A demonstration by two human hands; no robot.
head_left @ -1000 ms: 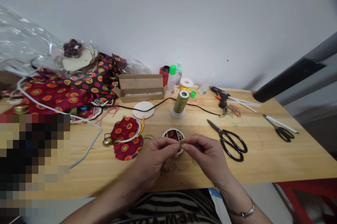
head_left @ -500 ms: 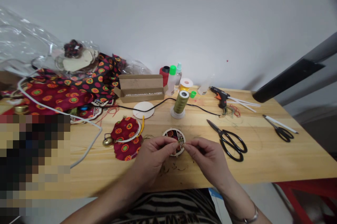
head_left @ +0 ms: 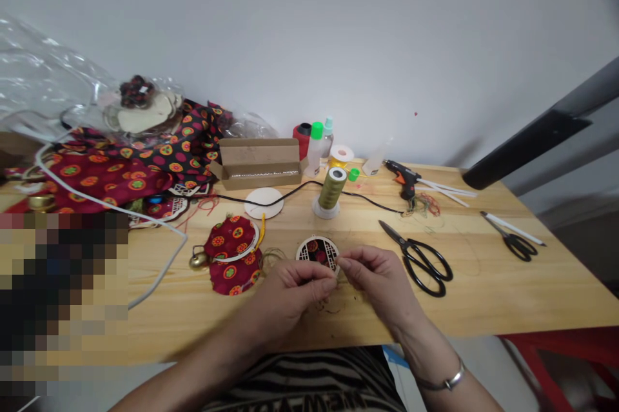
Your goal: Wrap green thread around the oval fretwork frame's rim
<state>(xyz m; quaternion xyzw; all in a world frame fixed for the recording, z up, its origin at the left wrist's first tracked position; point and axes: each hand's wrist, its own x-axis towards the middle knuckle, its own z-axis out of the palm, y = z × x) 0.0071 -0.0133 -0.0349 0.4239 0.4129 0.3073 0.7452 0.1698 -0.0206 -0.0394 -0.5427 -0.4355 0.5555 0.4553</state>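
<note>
My left hand (head_left: 302,293) and my right hand (head_left: 380,276) are both closed in a pinch, fingertips close together above the table's front part. Whatever they pinch is too small to make out. Just beyond the fingertips lies a round white lattice frame (head_left: 302,249) with dark red patterned fabric behind it, partly hidden by my fingers. To the left are round red floral fabric pieces (head_left: 232,238), with a white ring, a small brass bell (head_left: 197,260) and loose olive thread (head_left: 275,257) beside them. A spool of olive thread (head_left: 331,190) stands upright behind the frame.
Large black-handled scissors (head_left: 425,267) lie right of my hands, smaller scissors (head_left: 517,245) farther right. A glue gun (head_left: 405,176), bottles (head_left: 315,151) and an open cardboard box (head_left: 261,173) stand along the back. A white cable (head_left: 116,206) crosses the left side, near piled fabric (head_left: 106,176).
My left hand has moved slightly down and right, my right hand slightly up. The lattice frame has shifted a little left. The small greenish bit between my fingertips no longer shows.
</note>
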